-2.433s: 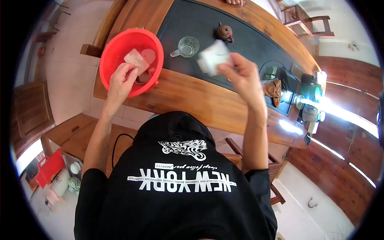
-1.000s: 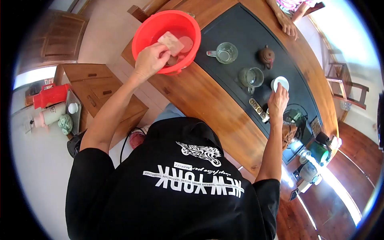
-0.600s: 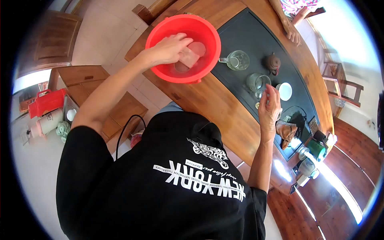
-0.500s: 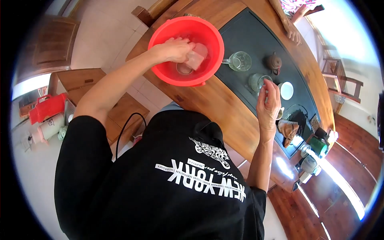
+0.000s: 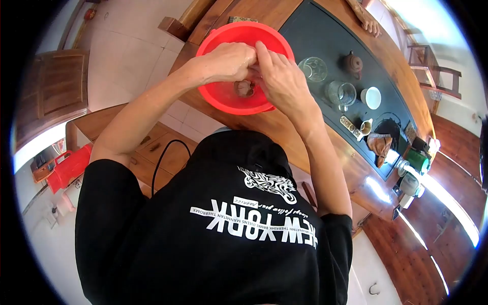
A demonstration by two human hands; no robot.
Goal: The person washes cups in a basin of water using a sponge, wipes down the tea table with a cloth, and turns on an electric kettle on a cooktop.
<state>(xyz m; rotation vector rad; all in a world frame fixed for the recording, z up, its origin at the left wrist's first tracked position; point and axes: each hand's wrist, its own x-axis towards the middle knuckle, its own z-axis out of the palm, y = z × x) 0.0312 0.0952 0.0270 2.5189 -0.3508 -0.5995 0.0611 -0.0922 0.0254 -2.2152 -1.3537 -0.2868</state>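
Both hands are together over the red basin (image 5: 238, 108), which stands at the table's near edge. My left hand (image 5: 231, 61) is closed, its fingers curled against my right hand; what it grips is hidden. My right hand (image 5: 282, 76) reaches in from the right, its fingers bent down and closed against the left one, and whatever is between them cannot be made out. Below them in the basin a brownish round object (image 5: 244, 88) shows. To the right on the black tray (image 5: 325, 38) are a glass cup (image 5: 312, 69) and a glass mug (image 5: 340, 93).
A brown teapot (image 5: 353, 63), a white bowl (image 5: 371, 97), a small pitcher (image 5: 365, 127) and a brown cloth (image 5: 379, 146) sit on the tray. Another person's hand (image 5: 370, 25) rests at the far table edge. Jars (image 5: 409, 184) stand at right.
My right hand has moved left from beside the white bowl to the basin and met my left hand. The pale square piece seen in the basin is now hidden.
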